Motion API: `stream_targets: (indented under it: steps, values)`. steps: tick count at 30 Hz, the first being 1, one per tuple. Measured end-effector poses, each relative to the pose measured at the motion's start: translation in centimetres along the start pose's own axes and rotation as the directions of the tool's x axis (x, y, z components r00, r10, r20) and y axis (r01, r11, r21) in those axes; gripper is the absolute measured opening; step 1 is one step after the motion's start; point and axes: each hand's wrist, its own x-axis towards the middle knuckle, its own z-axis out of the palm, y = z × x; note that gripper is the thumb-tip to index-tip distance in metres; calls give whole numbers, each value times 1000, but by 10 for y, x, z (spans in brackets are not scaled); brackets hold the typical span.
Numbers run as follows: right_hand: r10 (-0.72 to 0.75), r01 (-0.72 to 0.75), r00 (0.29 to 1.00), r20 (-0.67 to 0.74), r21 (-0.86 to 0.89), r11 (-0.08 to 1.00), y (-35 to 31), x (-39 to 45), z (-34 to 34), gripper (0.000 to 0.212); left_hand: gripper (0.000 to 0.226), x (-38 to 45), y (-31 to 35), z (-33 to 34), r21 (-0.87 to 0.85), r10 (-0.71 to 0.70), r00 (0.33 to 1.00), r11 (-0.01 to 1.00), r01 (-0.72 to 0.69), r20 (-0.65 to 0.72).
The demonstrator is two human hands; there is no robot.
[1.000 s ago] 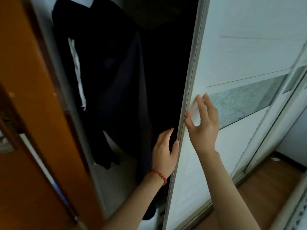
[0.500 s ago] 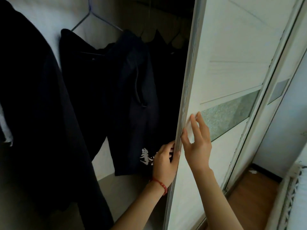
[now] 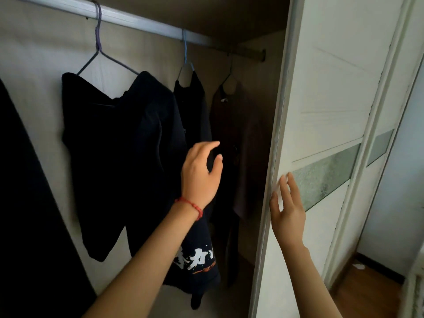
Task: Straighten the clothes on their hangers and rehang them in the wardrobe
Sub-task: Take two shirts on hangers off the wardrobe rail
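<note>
Risk: snagged cloth or a hanger knocked off the rail (image 3: 142, 21) if pulled sideways rather than lifted; crooked dark top (image 3: 119, 143), bunched to one side of its purple hanger (image 3: 101, 53), likely to slide off when touched.

Risk: sliding door (image 3: 321, 134) liable to roll back against the arm if released.

Left hand (image 3: 199, 175): grip released, fingers loosely spread, holding nothing, hovering in front of the printed dark garment (image 3: 195, 260) on the blue hanger (image 3: 185, 53); actual contact with cloth not discernible. Brown garment (image 3: 241, 145) just beyond the fingertips, toward the door.

Right hand (image 3: 288, 210): grip released, fingers straight, fingertips on the door edge.

Clothes: all on the rail, above and behind the left grip.
</note>
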Motion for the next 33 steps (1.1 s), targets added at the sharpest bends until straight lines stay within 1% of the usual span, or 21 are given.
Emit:
stream_targets:
  steps: [3, 5, 7, 10, 15, 18, 20, 22, 24, 26, 28, 29, 31, 33]
  values:
    - [13, -13, 1000, -14, -6, 1000, 18, 8, 2, 44, 38, 42, 3, 5, 104, 91, 996, 991, -89, -20]
    - [33, -33, 999, -18, -10, 999, 29, 14, 3, 43, 36, 69, 4, 10, 157, 101, 995, 983, -96, -22]
    - [60, -60, 998, -6, -27, 998, 41, 20, 4, 43, 35, 94, 5, 16, 194, 68, 998, 979, -63, -18]
    - [91, -90, 996, 18, -51, 995, 57, 27, 5, 44, 41, 123, 3, 25, 267, 13, 999, 964, -3, -38]
    - [42, -41, 999, 25, -72, 997, 66, 24, 10, 44, 49, 156, -5, 35, 290, -103, 994, 951, 110, -41]
    - [126, -127, 992, -25, -10, 992, 56, 25, 12, 44, 50, 166, -9, 38, 271, -161, 986, 948, 165, -35]
    - [155, -152, 984, -86, 42, 988, 42, 34, 12, 44, 49, 171, -12, 41, 268, -190, 981, 944, 194, -42]
    - [95, -83, 981, -169, 76, 994, 25, 55, 11, 42, 48, 175, -15, 43, 275, -216, 974, 935, 225, -64]
    - [-17, 48, 972, -235, 125, 991, 5, 88, 12, 39, 46, 179, -16, 43, 286, -236, 968, 925, 249, -82]
    - [-137, 180, 953, -269, 142, 973, -14, 125, 16, 36, 43, 183, -16, 41, 281, -266, 959, 917, 283, -99]
    - [-206, 240, 951, -229, 130, 962, -32, 160, 22, 34, 40, 186, -18, 39, 253, -308, 945, 911, 327, -110]
    - [-208, 232, 963, -171, 131, 964, -40, 177, 27, 35, 38, 188, -19, 37, 237, -331, 937, 907, 349, -112]
    - [-145, 143, 989, 2, 145, 979, -54, 205, 35, 38, 33, 192, -23, 33, 214, -385, 917, 892, 399, -106]
    - [-12, -10, 981, 196, 112, 994, -62, 233, 45, 40, 30, 196, -28, 29, 190, -456, 886, 866, 463, -80]
